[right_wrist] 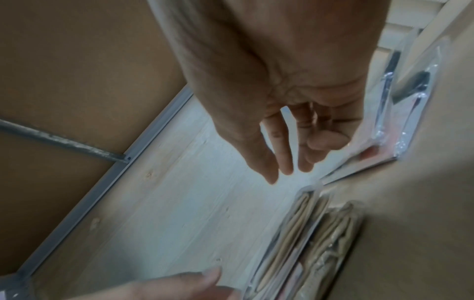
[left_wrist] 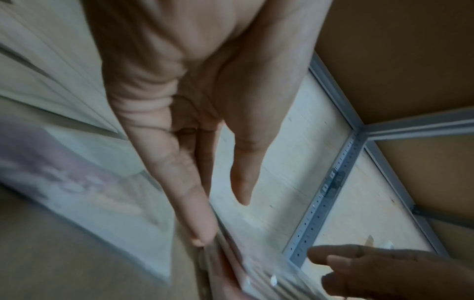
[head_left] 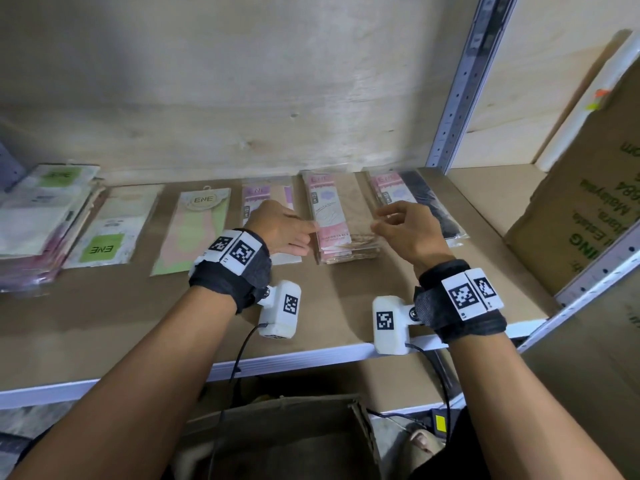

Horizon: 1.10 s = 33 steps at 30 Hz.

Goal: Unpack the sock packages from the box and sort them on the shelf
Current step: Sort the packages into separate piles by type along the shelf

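step: squaring the tan stack on the shelf | left hand — straight fingers touch the stack's left edge, grasping nothing | right hand — fingers loose just above its right edge, empty | advice: press both edges inward evenly, keep clear of dark pack | box below shelf

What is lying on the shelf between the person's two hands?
In the head view, a stack of beige sock packages lies between the left hand and the right hand. The left fingers touch its edge; the right hand hovers, holding nothing.
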Each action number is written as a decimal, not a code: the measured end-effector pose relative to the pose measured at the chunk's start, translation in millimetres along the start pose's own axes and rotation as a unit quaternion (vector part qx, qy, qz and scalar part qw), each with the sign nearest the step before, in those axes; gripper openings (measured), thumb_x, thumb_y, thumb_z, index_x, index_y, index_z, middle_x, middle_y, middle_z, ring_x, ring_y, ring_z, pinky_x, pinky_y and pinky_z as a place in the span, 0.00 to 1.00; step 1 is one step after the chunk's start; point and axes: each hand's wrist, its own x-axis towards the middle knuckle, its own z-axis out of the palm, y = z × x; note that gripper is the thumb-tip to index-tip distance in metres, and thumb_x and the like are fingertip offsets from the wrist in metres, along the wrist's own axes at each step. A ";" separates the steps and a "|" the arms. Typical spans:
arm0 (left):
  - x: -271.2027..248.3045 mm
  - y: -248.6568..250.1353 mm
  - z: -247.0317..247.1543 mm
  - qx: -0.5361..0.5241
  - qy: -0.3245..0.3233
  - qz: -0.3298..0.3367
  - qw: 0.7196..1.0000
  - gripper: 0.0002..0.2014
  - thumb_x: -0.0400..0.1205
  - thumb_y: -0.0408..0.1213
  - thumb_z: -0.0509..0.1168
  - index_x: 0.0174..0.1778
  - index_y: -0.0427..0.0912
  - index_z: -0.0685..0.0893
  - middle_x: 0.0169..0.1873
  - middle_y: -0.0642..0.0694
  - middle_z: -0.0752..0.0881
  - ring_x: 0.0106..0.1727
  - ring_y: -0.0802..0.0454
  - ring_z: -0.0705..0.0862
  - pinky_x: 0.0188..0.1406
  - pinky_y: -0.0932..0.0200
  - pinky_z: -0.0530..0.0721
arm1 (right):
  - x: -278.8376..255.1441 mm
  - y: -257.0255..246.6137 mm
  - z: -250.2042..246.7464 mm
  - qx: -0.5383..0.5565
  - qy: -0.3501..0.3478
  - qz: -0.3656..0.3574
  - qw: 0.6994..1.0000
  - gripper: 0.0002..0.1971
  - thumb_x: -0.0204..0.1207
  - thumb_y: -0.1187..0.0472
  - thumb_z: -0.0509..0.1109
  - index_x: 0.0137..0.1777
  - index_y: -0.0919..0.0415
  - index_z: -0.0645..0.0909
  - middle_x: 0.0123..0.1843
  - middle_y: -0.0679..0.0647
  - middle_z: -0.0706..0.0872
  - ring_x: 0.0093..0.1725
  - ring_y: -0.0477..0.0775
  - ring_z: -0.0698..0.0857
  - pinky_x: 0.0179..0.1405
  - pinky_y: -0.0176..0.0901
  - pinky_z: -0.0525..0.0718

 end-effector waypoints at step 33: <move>-87.5 -68.1 -291.7 0.031 0.352 0.044 0.935 0.06 0.79 0.41 0.71 0.45 0.46 0.92 0.50 0.45 0.93 0.59 0.42 0.88 0.57 0.55 0.84 | -36.5 -245.8 320.7 0.003 -0.291 0.036 0.956 0.12 0.79 0.61 0.72 0.51 0.70 0.76 0.32 0.60 0.86 0.30 0.55 0.88 0.33 0.40 0.84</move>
